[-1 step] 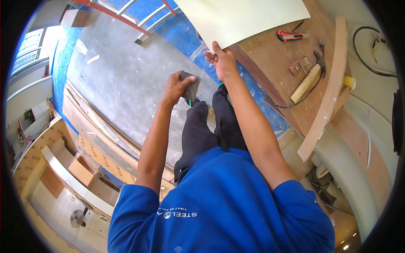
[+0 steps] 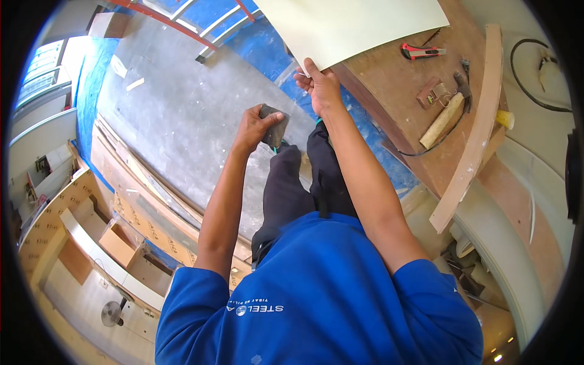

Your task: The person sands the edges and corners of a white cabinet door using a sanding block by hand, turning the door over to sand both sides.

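My left hand (image 2: 250,128) is closed round a flat, dark grey rectangular piece that looks like a sanding block (image 2: 277,130), its thumb lying across the upper face. Over at the table's near-left edge, my right hand (image 2: 324,91) grips the corner of a large cream-white sheet (image 2: 359,27), thumb on top and fingers beneath. That sheet lies over the far part of the brown wooden table (image 2: 383,91) and sticks out past its left side.
A red utility knife (image 2: 421,52), a wooden-handled hammer (image 2: 443,120) and a small wooden hand plane (image 2: 431,92) rest on the table. Along its right side runs a curved wooden strip (image 2: 471,146). A ladder (image 2: 213,27) stands beyond, above blue sheeting. Boards (image 2: 149,176) line the left.
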A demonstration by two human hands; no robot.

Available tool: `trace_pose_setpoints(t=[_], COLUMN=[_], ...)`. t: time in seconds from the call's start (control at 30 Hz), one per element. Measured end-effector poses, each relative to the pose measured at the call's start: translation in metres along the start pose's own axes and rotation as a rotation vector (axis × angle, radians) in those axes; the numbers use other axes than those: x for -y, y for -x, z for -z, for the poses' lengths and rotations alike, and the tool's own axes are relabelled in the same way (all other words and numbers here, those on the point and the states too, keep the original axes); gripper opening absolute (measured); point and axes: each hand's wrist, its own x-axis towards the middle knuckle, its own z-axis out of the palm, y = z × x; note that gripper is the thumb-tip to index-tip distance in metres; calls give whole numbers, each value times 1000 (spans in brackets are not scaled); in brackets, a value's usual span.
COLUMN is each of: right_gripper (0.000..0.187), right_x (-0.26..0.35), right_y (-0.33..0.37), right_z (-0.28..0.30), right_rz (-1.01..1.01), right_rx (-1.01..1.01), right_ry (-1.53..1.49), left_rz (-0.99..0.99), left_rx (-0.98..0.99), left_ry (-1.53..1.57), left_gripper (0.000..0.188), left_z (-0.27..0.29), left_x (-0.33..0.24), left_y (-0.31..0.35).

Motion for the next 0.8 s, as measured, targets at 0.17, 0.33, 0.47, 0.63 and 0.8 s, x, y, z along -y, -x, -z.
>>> trace_pose_setpoints(t=[0.17, 0.33, 0.47, 0.63, 0.8], right_gripper=[33, 38, 33, 31, 27], right_x=[-3, 13, 15, 7, 11], right_y=[3, 22, 14, -1, 2], right_z=[8, 33, 30, 20, 4], right_rz=[19, -87, -117, -37, -30], right_rx=[42, 172, 144, 44, 59], right_ry=[171, 142, -107, -133, -107], left_rz=[-5, -122, -212, -307, -401], left_rx=[-56, -99, -151, -467, -560], left_ry=[260, 309, 313, -164, -181], left_gripper=[32, 27, 25, 38, 49], left_z=[2, -27, -52, -72, -40], left_x=[6, -61, -72, -80, -108], left_y=[-3, -36, -55, -68, -109])
